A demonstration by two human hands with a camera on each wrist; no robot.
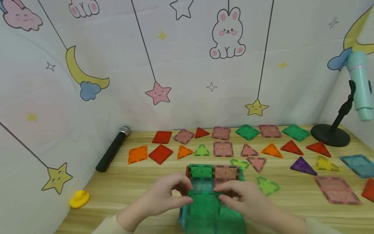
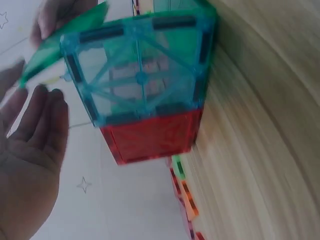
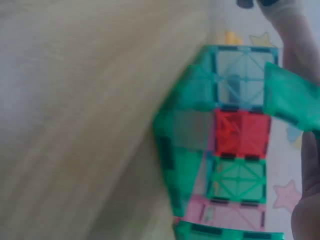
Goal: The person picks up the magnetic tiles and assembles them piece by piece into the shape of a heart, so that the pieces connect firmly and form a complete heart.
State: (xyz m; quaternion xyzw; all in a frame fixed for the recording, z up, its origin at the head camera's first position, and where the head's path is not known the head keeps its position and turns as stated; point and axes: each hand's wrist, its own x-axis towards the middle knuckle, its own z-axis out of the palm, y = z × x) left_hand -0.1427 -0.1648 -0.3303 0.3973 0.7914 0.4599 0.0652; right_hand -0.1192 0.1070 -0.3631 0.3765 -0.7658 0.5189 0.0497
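Note:
A green square magnetic tile (image 1: 204, 203) spans the space between both hands, above the open top of a box built of magnetic tiles (image 1: 226, 172). My left hand (image 1: 169, 193) pinches its left side between thumb and fingers. At the right side, my right hand (image 1: 245, 196) pinches it by the far corner. The left wrist view has this tile (image 2: 65, 42) tilted above a clear blue wall tile (image 2: 142, 77), with a red wall tile (image 2: 152, 140) beside that. In the right wrist view, a green wall tile (image 3: 237, 180) adjoins another red one (image 3: 242, 132).
Behind the box, loose tiles lie in rows, including an orange square (image 1: 138, 154) and a purple triangle (image 1: 303, 165). A black microphone (image 1: 112, 151) and rubber duck (image 1: 79, 199) are at left. A mint microphone (image 1: 360, 86) stands at right, before a patterned cloth.

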